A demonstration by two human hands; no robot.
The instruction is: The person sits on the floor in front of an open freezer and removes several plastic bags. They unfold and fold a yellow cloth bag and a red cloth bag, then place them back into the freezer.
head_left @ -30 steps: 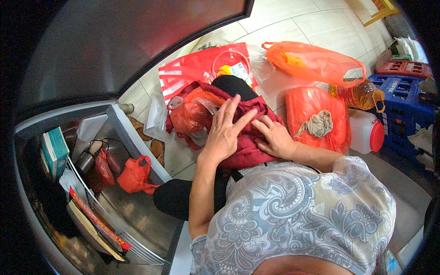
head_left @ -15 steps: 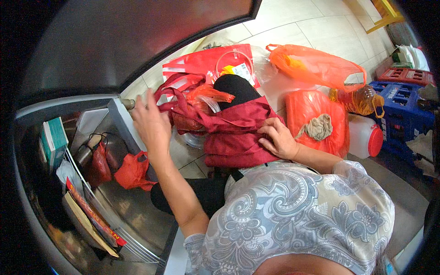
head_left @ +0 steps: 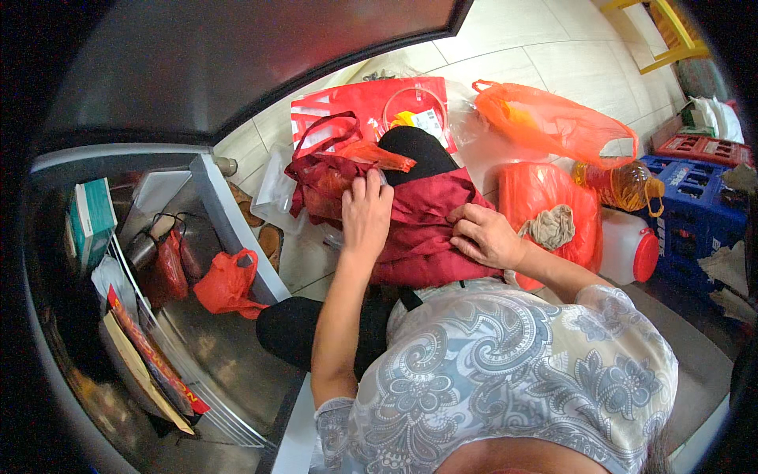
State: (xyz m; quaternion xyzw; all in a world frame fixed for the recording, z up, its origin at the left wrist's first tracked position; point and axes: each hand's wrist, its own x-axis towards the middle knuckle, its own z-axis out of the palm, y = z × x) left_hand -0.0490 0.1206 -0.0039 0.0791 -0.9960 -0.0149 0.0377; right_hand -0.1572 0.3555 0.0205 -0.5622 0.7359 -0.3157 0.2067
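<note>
A dark red cloth bag lies across my lap, its handles flopped toward the far left. My left hand is at the bag's left part, fingers bent together and pressed into the folds; the fingertips are partly hidden. An orange-red plastic bag pokes out of the cloth just beyond those fingers. On the bag's right side, my right hand has its fingers curled onto the fabric, pinching it. My black-clad knee shows past the bag.
Left stands an open cabinet holding red plastic bags, a teal box and a wire rack. Its dark door swings out ahead. Right are orange bags, an oil bottle, a white jug and a blue crate.
My left hand has moved right from beside the cabinet edge onto the cloth bag. The handles now hang differently, exposing a clear plastic container and brown items on the floor. My right hand stays put.
</note>
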